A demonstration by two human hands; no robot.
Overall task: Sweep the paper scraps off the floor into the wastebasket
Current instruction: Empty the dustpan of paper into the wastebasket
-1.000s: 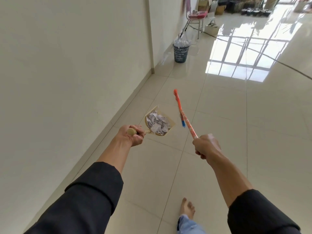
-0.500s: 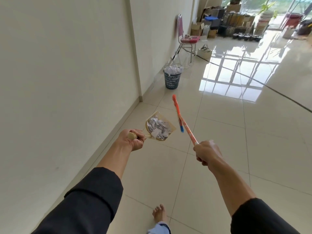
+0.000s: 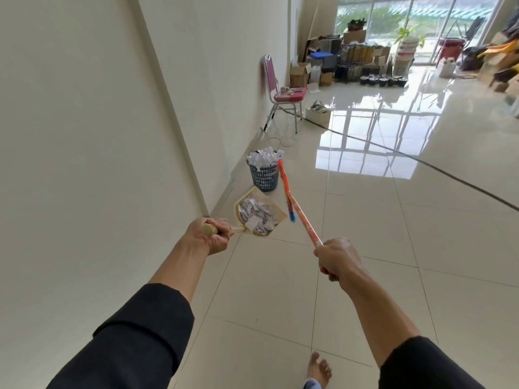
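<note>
Now the left hand [image 3: 212, 235] grips the handle of the dustpan [image 3: 259, 212], held level and heaped with scraps [image 3: 257, 214]. Right hand [image 3: 337, 258] clenched round the orange broom [image 3: 297, 209], stick pointing forward, tip up by the bin [image 3: 264, 175]. That blue bin sits against the wall ahead, already overflowing with paper. A bare foot [image 3: 318, 369] on the tiles, pink chair [image 3: 283, 91] beyond

beige dustpan [image 3: 259, 217], orange broom [image 3: 298, 211], blue wastebasket [image 3: 264, 176]

cream wall [image 3: 84, 136], glossy tiled floor [image 3: 421, 248], pink chair [image 3: 283, 91], bright windows [image 3: 393, 12].
</note>
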